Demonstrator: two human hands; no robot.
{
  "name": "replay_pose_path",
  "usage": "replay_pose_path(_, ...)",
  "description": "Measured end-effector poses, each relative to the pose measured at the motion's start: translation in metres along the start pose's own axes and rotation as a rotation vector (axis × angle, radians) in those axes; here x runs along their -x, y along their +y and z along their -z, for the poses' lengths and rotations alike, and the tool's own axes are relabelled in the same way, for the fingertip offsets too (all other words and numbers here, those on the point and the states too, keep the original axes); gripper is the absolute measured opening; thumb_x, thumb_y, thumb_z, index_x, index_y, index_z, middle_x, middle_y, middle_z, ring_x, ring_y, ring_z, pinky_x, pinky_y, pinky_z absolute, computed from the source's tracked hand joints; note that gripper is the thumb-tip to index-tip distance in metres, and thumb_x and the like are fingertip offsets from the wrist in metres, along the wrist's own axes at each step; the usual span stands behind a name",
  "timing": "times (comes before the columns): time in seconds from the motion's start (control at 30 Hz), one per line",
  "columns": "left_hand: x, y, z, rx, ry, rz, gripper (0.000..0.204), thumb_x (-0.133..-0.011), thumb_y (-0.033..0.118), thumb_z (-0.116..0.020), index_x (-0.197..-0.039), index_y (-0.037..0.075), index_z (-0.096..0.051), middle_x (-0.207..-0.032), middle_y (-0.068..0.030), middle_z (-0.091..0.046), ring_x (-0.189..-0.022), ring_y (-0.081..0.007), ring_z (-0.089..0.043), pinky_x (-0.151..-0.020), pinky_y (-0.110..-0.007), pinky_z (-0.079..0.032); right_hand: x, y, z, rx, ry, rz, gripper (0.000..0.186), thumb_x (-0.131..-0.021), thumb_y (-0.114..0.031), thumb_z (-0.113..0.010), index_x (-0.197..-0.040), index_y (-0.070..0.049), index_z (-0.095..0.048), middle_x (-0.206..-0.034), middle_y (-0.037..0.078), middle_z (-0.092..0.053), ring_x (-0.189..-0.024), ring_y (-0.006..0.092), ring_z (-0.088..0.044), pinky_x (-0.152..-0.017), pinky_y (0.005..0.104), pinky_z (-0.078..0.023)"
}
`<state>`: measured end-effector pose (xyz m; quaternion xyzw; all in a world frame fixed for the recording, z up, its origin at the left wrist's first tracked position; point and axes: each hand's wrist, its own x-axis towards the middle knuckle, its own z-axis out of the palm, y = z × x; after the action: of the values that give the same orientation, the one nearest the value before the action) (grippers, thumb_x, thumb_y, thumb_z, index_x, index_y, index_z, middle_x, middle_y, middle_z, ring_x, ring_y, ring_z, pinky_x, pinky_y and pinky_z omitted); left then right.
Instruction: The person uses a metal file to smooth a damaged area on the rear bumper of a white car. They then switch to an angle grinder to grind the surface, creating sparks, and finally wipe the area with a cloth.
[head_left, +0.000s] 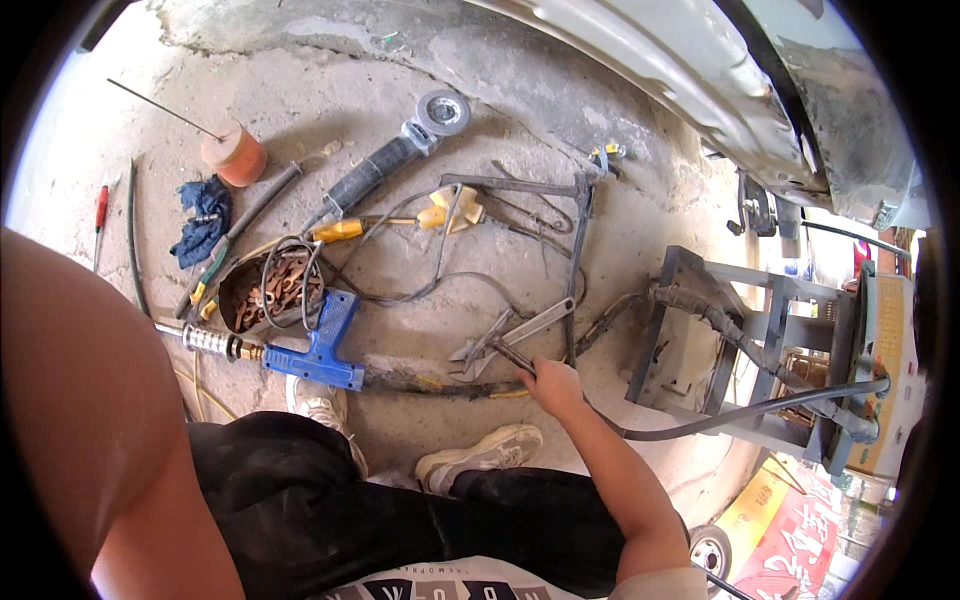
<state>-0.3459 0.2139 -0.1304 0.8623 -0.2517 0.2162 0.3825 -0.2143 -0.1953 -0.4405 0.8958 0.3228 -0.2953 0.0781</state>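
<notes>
My right hand (pixel 550 388) is closed around the handle of a hammer (pixel 514 354), low over the concrete floor. Its narrow head (pixel 485 343) overlaps a silver adjustable wrench (pixel 540 327) lying beneath or beside it; whether they touch I cannot tell. Bare skin of my left arm (pixel 90 420) fills the left edge, while my left hand is out of the picture. To the left of my right hand, a blue pistol-shaped tool (pixel 320 345) with a spring on its barrel lies near my shoes. Behind it stands an open container (pixel 232 310) of rusty metal pieces.
An angle grinder (pixel 385 165), tangled cables (pixel 410 298) and an L-shaped metal bar (pixel 585 230) lie ahead. Farther left are an orange pot (pixel 235 155) with a rod, a blue cloth (pixel 203 220) and a red screwdriver (pixel 101 208). A metal frame (pixel 690 330) stands right, below white vehicle bodywork (pixel 690 70).
</notes>
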Motion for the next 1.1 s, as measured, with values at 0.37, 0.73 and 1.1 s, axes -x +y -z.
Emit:
replay_pose_path(0.37,0.004,0.002,0.017,0.062,-0.031,0.013,0.029,-0.087,0.021,-0.057,-0.104,-0.002,-0.061,-0.098,-0.0141,-0.063,-0.089,-0.0199,-0.06,-0.076,-0.031,-0.047,-0.002,-0.015,0.009,-0.005,-0.028,0.002,0.037,-0.084,-0.041,-0.058,-0.078,-0.004,-0.056,-0.069,0.02,-0.061,-0.069,0.0393,-0.061,-0.062,0.049,-0.047)
replay_pose_path(0.73,0.0,-0.012,0.037,0.105,-0.115,0.076,0.027,-0.087,0.019,-0.057,-0.103,-0.002,-0.062,-0.095,-0.0146,-0.064,-0.086,-0.0193,-0.061,-0.073,-0.03,-0.049,-0.01,-0.015,0.0,-0.058,-0.015,-0.087,0.034,-0.085,-0.033,-0.055,-0.088,0.001,-0.057,-0.081,0.024,-0.062,-0.078,0.0416,-0.06,-0.07,0.05,-0.046)
replay_pose_path(1.1,-0.046,-0.075,0.066,0.4,-0.414,0.355,0.026,-0.087,0.018,-0.057,-0.101,-0.003,-0.063,-0.092,-0.0151,-0.065,-0.083,-0.0187,-0.062,-0.07,-0.029,-0.051,-0.121,-0.026,0.013,-0.315,0.406,-0.235,0.032,-0.089,-0.028,-0.051,-0.099,0.003,-0.051,-0.085,0.024,-0.061,-0.081,0.0434,-0.058,-0.071,0.0504,-0.046)
